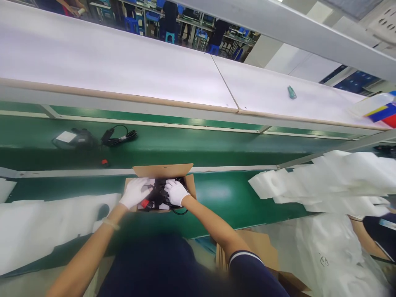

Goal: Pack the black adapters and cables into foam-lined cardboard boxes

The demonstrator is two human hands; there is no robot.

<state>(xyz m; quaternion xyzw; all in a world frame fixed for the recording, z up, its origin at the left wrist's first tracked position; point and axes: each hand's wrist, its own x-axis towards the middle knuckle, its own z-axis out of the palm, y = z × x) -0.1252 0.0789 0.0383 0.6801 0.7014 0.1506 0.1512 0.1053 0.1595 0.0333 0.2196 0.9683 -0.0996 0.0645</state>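
An open cardboard box (191, 185) sits on the green bench in front of me, its lid flap raised at the far side. Inside lie black parts (159, 193), a red piece (144, 203) and black cable (178, 212), part of which loops over the near edge. My left hand (136, 192), in a white glove, reaches in from the left, its fingers closed on a black part. From the right, my gloved right hand (176, 192) presses bent fingers onto the black cable. The gloves hide much of the contents.
White foam sheets lie on the left (46, 225) and right (321, 177). Behind the rail are a coiled black cable (119, 138), a blurred dark item (77, 139) and a small red piece (104, 162). A white shelf (123, 62) spans above. Cardboard (256, 247) stands below right, near another person's arm.
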